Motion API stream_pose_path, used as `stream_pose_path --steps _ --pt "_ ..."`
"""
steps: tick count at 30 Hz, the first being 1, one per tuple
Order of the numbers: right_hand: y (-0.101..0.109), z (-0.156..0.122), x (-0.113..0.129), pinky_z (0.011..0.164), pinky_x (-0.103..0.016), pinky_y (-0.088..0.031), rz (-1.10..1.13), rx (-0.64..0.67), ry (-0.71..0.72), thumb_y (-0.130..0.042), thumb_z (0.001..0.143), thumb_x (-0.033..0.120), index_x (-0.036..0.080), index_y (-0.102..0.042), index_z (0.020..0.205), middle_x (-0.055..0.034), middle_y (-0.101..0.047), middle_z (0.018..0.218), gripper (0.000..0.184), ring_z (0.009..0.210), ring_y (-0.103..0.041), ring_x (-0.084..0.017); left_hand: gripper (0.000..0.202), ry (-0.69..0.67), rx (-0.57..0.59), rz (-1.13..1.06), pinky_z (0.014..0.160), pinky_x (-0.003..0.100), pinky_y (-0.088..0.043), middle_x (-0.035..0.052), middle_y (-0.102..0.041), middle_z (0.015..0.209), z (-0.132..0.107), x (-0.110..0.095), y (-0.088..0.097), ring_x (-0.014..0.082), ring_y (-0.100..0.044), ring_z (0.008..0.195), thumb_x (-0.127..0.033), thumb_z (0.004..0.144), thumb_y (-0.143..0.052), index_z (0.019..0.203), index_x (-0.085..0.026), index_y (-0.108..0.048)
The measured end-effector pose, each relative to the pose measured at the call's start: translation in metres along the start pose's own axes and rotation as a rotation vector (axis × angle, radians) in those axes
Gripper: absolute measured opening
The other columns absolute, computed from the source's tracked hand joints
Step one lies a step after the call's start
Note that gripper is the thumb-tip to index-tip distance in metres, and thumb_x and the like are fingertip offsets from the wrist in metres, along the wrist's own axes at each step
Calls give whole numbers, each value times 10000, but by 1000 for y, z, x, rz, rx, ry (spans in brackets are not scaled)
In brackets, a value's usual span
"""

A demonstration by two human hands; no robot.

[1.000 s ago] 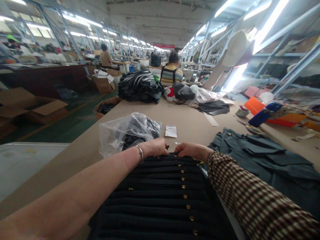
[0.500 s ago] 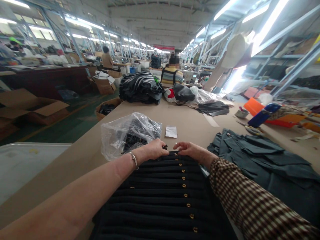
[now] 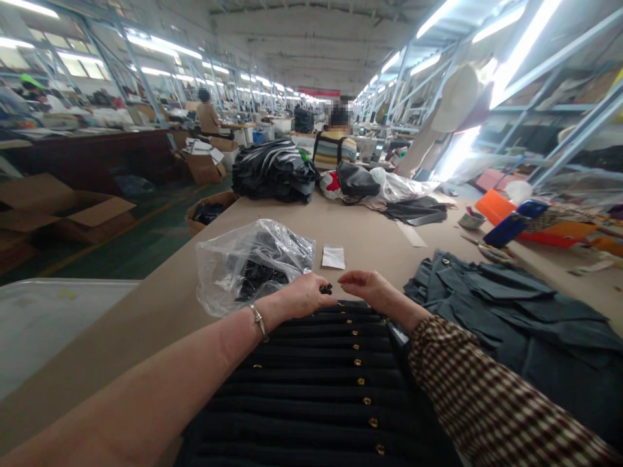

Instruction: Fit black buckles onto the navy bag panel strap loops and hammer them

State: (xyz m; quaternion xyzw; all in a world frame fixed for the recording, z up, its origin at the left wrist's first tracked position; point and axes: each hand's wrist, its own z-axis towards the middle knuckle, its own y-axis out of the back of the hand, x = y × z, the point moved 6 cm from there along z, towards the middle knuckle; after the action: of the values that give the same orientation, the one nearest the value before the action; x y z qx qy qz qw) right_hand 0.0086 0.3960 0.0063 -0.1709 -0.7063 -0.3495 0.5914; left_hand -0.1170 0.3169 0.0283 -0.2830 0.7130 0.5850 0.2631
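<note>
My left hand (image 3: pixel 309 293) is closed on a few small black pieces (image 3: pixel 326 288), whose ends stick out past the fingers; their exact kind is too small to tell. It is at the far edge of a stack of dark folded garments (image 3: pixel 311 383), with a row of gold-coloured metal fittings down the right part. Opposite, my right hand (image 3: pixel 365 287) hovers by the same edge, fingers stretched and slightly bent, a small gap from the left; nothing shows in it. Behind my left hand, a clear plastic bag (image 3: pixel 214 275) contains more black pieces.
A white paper packet (image 3: pixel 333 257) lies beyond the hands. Dark green garments (image 3: pixel 525 318) spread on the right, near scissors (image 3: pixel 491 251) and an orange box (image 3: pixel 555 230). A dark fabric pile (image 3: pixel 274 170) stands at the table's far end, with a seated person (image 3: pixel 335 146) behind.
My left hand has shifted slightly right, and the black pieces show more clearly in it. The fingers of my right hand have come up a little off the stack's edge.
</note>
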Motion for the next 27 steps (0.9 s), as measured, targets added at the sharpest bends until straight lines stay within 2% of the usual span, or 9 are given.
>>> stream_pose_path --steps 2,5,8,11,14,19,23,27 --pt "-11 -3 9 593 -230 -412 61 22 41 -669 676 320 155 -659 882 19 -631 681 264 614 -538 -98 273 -15 13 -62 545 249 -324 -32 -538 605 -3 -5 -2 116 -445 565 -417 687 -600 753 -154 -636" --pt "-22 -8 15 531 -223 -396 110 -17 51 -674 661 327 159 -628 790 27 -598 621 217 559 -517 -96 283 -18 2 -126 529 240 -315 -42 -521 597 -6 -10 -4 104 -424 557 -419 682 -599 759 -150 -638" --pt "-25 -12 14 487 -207 -376 90 -101 18 -665 666 294 164 -588 697 45 -556 548 154 500 -484 -81 274 -10 -57 -138 520 238 -285 -50 -477 560 -8 -13 -3 101 -399 567 -422 641 -644 662 -152 -603" --pt "-30 -17 12 456 -201 -374 93 -45 -43 -626 713 311 175 -556 699 55 -534 498 153 456 -483 -80 292 10 -75 -154 487 242 -246 -63 -425 508 -10 -12 -3 92 -368 535 -417 594 -693 582 -163 -550" --pt "-28 -20 11 466 -208 -407 122 -24 -57 -603 713 299 189 -523 700 51 -557 503 137 459 -515 -89 282 59 -45 -233 441 234 -243 -74 -406 500 -14 -8 -6 78 -350 473 -424 634 -662 617 -176 -530" --pt "-15 -22 14 464 -209 -393 165 -161 4 -612 673 281 182 -549 708 59 -544 492 123 441 -480 -80 212 164 0 -394 381 216 -248 -80 -414 497 -19 -5 -10 79 -370 395 -393 705 -592 740 -192 -532" --pt "-20 -25 17 503 -209 -411 415 -233 7 -722 613 322 167 -585 766 35 -595 596 258 508 -508 -78 249 139 10 -468 393 208 -269 -77 -435 518 -17 -13 -15 67 -367 403 -413 725 -592 814 -180 -589" --pt "-30 -32 8 534 -201 -448 702 -217 -98 -797 564 362 155 -589 800 19 -605 649 377 553 -537 -78 249 81 -56 -495 440 202 -288 -72 -464 549 -11 -16 -17 50 -353 445 -406 750 -583 796 -162 -603"
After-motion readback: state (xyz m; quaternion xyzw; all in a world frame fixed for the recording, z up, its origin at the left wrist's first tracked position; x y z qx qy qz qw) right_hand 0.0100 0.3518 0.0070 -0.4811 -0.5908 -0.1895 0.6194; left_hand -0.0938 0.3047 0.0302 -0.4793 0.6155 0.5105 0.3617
